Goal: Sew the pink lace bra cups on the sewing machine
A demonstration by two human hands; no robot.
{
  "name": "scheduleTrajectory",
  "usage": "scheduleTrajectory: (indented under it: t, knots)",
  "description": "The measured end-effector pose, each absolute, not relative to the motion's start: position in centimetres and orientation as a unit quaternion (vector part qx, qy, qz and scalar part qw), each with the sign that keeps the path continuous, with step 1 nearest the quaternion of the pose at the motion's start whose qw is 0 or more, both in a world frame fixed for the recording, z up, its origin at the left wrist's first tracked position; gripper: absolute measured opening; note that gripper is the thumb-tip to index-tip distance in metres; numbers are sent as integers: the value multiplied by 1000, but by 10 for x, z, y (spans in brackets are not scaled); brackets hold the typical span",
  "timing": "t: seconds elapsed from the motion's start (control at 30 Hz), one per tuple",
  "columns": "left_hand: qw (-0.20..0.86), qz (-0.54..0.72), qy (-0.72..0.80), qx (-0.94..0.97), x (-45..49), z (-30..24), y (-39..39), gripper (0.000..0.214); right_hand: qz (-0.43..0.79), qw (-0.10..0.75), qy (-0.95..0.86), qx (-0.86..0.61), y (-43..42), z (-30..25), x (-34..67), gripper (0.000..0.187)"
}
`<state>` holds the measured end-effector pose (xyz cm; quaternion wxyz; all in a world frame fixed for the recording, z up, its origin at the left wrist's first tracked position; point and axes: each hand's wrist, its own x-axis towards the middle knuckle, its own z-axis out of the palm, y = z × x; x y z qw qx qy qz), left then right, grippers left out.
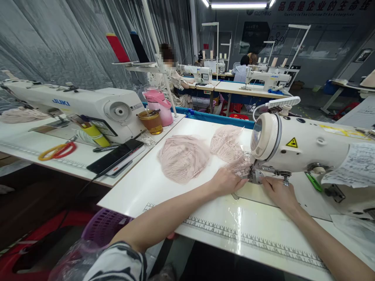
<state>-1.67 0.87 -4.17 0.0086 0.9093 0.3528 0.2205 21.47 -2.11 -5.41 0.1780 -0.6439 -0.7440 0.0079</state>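
Note:
A white sewing machine (304, 146) stands on the white table (164, 191) in front of me. My left hand (227, 180) lies on a piece of pink lace (240, 167) just left of the needle, fingers pressed onto the fabric. My right hand (278, 191) rests on the machine bed to the right of the presser foot (254, 175), fingers closed together at the lace's edge. Two piles of pink lace pieces (184, 157) lie on the table further left and behind.
A second sewing machine (88, 105) stands on the left table with a phone (115, 155), scissors with red and yellow handles (57, 150), a pink bottle (159, 104) and a jar (150, 121). A purple basket (104, 226) sits below. Other people sew at the back.

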Motion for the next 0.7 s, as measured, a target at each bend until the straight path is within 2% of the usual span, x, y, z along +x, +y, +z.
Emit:
scheduleTrajectory:
  t: [0.7]
  knots:
    - [7,222,354,909,-17,-42,9,59,-3,172,-747,-642,-20,-57,216,45]
